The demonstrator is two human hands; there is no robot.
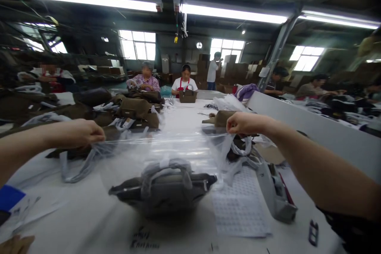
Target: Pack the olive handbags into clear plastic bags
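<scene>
Bare forearms, left hand, right hand, seemingly sleeveless

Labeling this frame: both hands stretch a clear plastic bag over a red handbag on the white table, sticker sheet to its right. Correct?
Wrong on colour: the handbag is olive-brown, not red. The head view shows it. The rest stands: left hand and right hand stretch the clear plastic bag over it on the white table, sticker sheet to its right.
</scene>
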